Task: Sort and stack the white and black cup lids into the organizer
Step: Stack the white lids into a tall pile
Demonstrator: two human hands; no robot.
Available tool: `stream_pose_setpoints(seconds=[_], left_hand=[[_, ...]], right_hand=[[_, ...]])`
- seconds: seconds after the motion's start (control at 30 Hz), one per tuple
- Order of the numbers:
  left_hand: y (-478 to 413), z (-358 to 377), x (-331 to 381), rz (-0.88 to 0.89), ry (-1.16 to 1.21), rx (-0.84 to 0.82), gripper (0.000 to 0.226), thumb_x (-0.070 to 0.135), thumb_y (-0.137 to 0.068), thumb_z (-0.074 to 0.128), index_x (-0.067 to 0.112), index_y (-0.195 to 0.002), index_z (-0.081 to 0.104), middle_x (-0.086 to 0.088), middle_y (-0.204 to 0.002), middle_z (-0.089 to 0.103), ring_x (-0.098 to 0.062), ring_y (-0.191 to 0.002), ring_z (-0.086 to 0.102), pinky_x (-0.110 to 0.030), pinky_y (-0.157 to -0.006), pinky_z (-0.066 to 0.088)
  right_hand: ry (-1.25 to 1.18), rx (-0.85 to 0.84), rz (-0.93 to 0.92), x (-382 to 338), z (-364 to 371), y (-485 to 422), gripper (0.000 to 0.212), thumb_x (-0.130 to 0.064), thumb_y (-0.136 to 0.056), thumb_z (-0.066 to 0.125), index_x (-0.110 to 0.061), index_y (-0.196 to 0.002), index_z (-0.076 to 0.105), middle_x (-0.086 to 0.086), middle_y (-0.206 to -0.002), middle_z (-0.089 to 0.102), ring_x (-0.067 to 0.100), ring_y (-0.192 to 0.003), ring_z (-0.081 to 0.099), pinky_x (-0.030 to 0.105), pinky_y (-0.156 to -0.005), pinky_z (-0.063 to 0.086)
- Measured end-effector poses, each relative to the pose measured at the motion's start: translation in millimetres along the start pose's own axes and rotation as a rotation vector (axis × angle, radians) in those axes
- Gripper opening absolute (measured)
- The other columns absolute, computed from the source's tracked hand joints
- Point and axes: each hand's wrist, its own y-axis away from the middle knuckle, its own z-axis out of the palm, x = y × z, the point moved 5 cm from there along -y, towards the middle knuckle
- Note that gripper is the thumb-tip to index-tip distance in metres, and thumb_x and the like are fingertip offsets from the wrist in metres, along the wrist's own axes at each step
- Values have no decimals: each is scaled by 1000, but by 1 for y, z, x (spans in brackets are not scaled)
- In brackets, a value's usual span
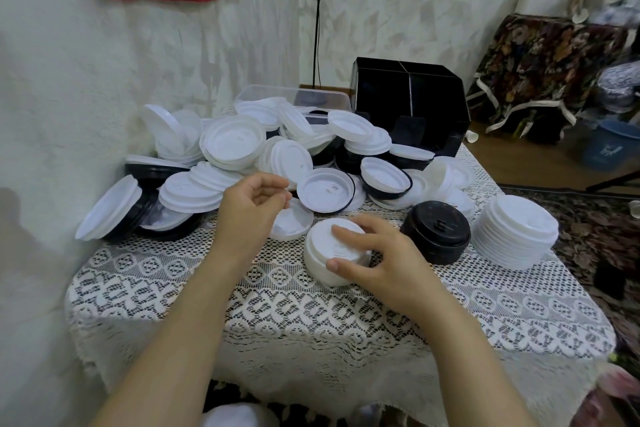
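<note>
A short stack of white round plastic cup lids sits on the lace-covered table, the right hand with fingers spread over it; the left hand hovers empty, fingers loosely curled.

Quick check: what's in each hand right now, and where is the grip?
Right hand grips the short white lid stack by its top and near rim. Left hand holds nothing, fingers loosely curled.

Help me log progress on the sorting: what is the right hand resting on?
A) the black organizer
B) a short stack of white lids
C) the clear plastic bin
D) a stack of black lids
B: the right hand lies on a short stack of white lids, beside the black lid stack.
</note>
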Motion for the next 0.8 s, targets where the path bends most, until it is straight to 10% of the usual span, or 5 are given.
stream_pose_setpoints(seconds=[0.23, 0.43, 0.63, 0.8], left_hand=[[2, 0, 2, 78, -517, -246, 25, 4, -83, 63, 28, -88, 65, 19, -89, 63, 13, -81, 54, -8, -77, 40], [10, 7, 1, 217, -832, -392, 9, 23, -83, 71, 19, -90, 73, 6, -93, 64, -12, -90, 59, -34, -83, 48], [7, -15, 18, -38, -63, -46, 11, 9, -83, 66, 20, -79, 68, -1, -76, 67, -14, -71, 57, -30, -70, 45], [3, -8, 12, -304, 707, -171, 33, 12, -72, 62, 7, -104, 58, -7, -94, 70, -20, -84, 66, -35, -76, 57]], right_hand=[[-10, -10, 44, 0, 0, -1, 60, -44, -74, 77, -31, -130, 59, -25, -127, 42, -6, -116, 38, 15, -97, 33], [-18, 1, 78, 0, 0, -1, 61, -44, -72, 79, -35, -128, 60, -22, -134, 44, -4, -115, 39, 16, -95, 33], [97, 23, -5, -6, -1, 3, 69, -54, -73, 74, -37, -137, 51, -18, -146, 37, 0, -131, 29, 24, -110, 23], [-94, 230, -145, -21, -12, 3, 87, -64, -65, 64, -51, -141, 23, -28, -149, 24, -13, -138, 16, 9, -109, 14]])
